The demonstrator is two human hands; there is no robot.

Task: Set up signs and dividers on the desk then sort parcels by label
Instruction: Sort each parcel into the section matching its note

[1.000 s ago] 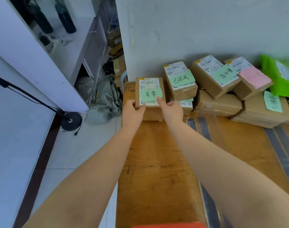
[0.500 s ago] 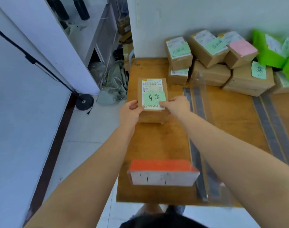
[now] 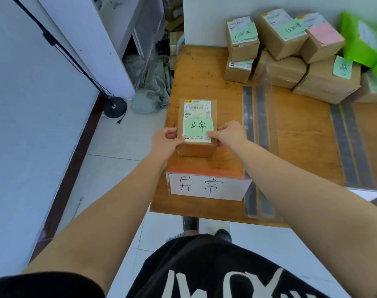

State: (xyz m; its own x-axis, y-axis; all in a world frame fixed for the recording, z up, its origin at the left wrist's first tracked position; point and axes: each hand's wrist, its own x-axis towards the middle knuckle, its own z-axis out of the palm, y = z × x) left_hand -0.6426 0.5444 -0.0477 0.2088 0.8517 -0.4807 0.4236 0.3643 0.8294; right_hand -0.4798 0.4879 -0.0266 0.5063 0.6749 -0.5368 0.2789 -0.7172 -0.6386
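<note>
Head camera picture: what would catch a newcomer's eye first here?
Both hands, left hand and right hand, grip a small cardboard parcel with a green handwritten note, near the desk's left side. Just in front stands a white sign with matching characters. A stack of noted parcels and bright green bags crowds the far right corner.

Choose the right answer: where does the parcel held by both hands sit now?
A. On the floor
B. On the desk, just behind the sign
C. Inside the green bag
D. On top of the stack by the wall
B: the parcel, held by the left hand and right hand, rests on the desk directly behind the sign.
</note>
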